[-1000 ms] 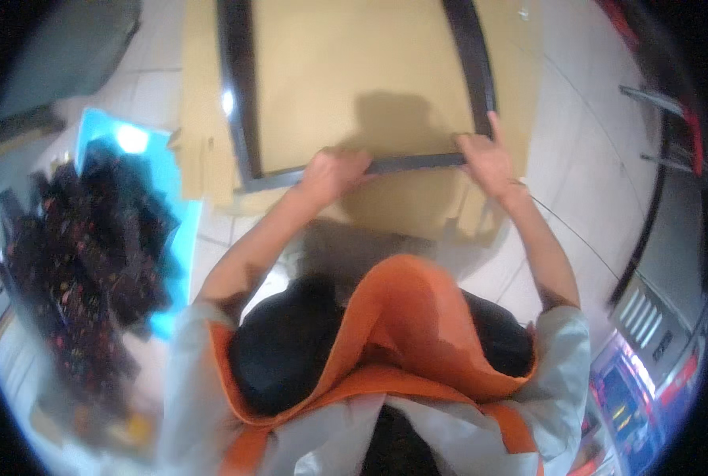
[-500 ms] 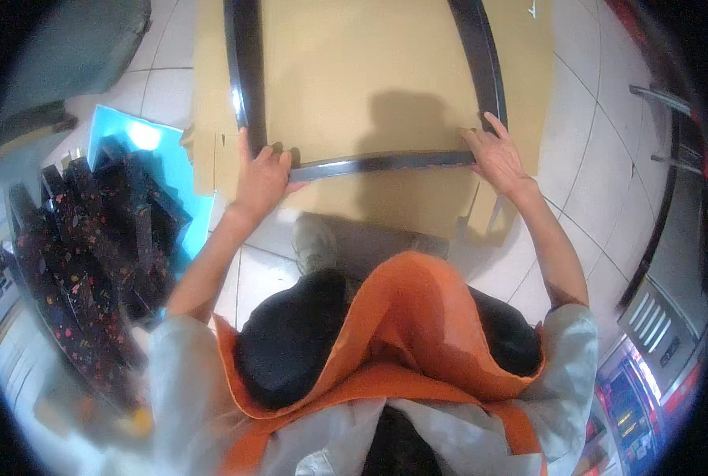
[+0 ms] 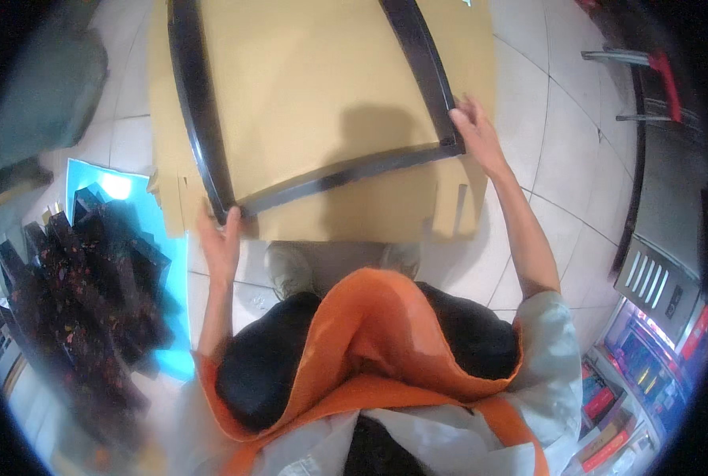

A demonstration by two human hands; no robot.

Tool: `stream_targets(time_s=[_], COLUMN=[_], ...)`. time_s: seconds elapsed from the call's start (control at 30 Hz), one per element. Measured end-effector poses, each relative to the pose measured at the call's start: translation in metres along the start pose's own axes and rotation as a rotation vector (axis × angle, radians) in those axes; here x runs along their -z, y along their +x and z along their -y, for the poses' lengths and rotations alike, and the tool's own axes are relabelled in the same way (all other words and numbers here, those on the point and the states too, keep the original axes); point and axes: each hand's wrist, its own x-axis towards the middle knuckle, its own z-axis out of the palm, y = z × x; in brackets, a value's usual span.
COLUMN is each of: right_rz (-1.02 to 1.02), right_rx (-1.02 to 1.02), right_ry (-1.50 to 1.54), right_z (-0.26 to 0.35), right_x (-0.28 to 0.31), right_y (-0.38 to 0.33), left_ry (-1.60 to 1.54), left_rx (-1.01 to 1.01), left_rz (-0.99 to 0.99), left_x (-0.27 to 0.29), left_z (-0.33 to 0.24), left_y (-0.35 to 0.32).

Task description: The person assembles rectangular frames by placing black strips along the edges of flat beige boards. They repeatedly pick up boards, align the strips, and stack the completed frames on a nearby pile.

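A heap of dark patterned boxes [image 3: 76, 317] sits on a blue sheet at far left. The left hand [image 3: 221, 242] closes its grip on the black frame [image 3: 322, 178] at its near-left corner, over cardboard [image 3: 322, 87] on the floor; the right hand [image 3: 474, 135] clasps the near-right corner. Held only at the corners, the frame could twist or slip.

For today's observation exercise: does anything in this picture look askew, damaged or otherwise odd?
The black frame lies skewed on the brown cardboard: its near bar runs uphill from the left hand to the right hand, not along the cardboard's edge. On the left, dark speckled pieces lie jumbled over a blue sheet. No damage shows.
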Motion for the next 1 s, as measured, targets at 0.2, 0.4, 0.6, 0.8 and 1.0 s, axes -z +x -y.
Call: stream_targets(time_s=[0.2,0.4,0.6,0.8,1.0], right_rz=[-0.037,0.507,0.1,-0.206,-0.267], right_rx=[0.012,0.031,0.388,0.418,0.18], right_ry=[-0.186,0.003,-0.377,-0.871,-0.357], right_z=[-0.017,0.039,0.045,0.023,-0.046], right_x=[-0.01,-0.11,-0.09,-0.029,0.011], right_y=[0.002,-0.113,-0.092,-0.034,-0.006], left_ry=[-0.514,-0.4,0.324,0.54,0.08], left_rx=[0.362,-0.136,-0.733,-0.698,-0.722], left_rz=[0.139,-0.141,-0.043,0.362,0.15], left_x=[-0.02,-0.035,-0.055,-0.066,-0.043], left_z=[-0.01,-0.037,-0.065,-0.079,-0.006], left_y=[0.012,0.14,0.123,0.036,0.056])
